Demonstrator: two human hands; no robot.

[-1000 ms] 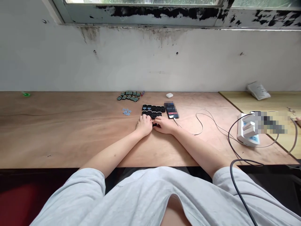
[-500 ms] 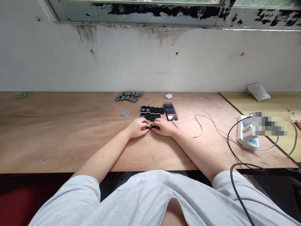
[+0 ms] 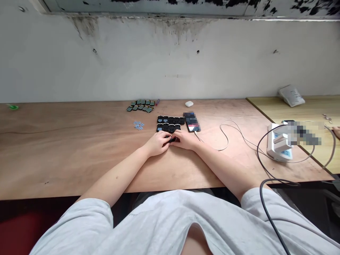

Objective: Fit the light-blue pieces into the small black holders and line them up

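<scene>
Light grey short-sleeved shirt (image 3: 159, 221): nearest thing, well this side of the black slab-shaped smartphone (image 3: 195, 125); a thick black cable (image 3: 261, 198) crosses its right side.
Brown wooden tabletop (image 3: 79, 148): smooth, grained lengthwise, reaching left and right of the phone and back to the wall.
Left hand (image 3: 158, 143): nearer and left of the phone; fingers bent and narrow, gripping a small black piece (image 3: 174, 139).
Right hand (image 3: 185, 140): just nearer than the phone; fingers curled, thumb and forefinger on the same piece.
Held piece: nearer and left of the phone, dark, mostly hidden by fingertips; its finer shape is too small to tell.
Two rows of black moulded parts (image 3: 170, 120): just left of the phone, some bearing light blue squares.
White block-shaped power strip (image 3: 278, 141): well right of the phone, plugs in it.
Small pale blue bits (image 3: 138, 125): scattered well left of the phone.
Flat green square boards (image 3: 141, 107): two rows, beyond and left of the phone.
Yellowish wooden table (image 3: 268, 104): far right of the phone, past a dark seam.
White stained wall (image 3: 132, 63): behind the phone, pitted with holes, under a grey window frame (image 3: 79, 7) blotched black.
</scene>
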